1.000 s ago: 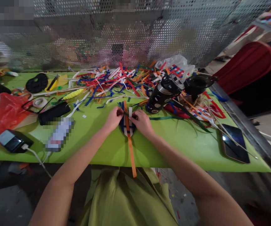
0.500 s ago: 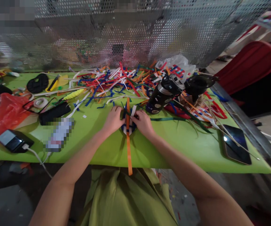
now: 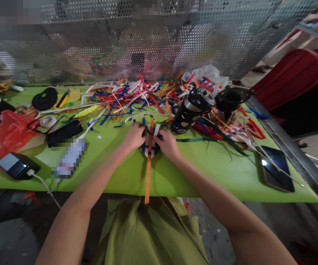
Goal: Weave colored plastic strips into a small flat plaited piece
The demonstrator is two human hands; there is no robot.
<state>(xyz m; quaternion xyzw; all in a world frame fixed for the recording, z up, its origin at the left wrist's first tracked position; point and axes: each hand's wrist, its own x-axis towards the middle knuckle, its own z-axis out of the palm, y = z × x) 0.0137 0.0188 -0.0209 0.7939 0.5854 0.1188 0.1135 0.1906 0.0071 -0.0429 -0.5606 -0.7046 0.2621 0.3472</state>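
Between my hands a small woven piece (image 3: 149, 152) of blue and white strips lies on the green table. A long orange strip (image 3: 148, 178) runs lengthwise over it and hangs past the table's front edge. A dark green strip (image 3: 197, 140) crosses the piece and trails off to the right. My left hand (image 3: 134, 137) is closed at the left side of the piece, its fingers pinching the green strip. On the other side my right hand (image 3: 168, 143) pinches the same strip beside a white strip end (image 3: 156, 130). The fingertips partly hide the weave.
A heap of coloured strips (image 3: 136, 92) spreads along the back. Beyond my right hand stands a black bottle (image 3: 189, 112); a tablet (image 3: 277, 168) lies far right. Leftward are a black case (image 3: 65, 133), a phone (image 3: 69, 160), a power bank (image 3: 16, 165) and a red plastic bag (image 3: 8, 136).
My left hand has shifted slightly, its fingers curling further at the green strip. The orange strip's lower end has swung left and its upper end a little right. My right hand stays nearly still.
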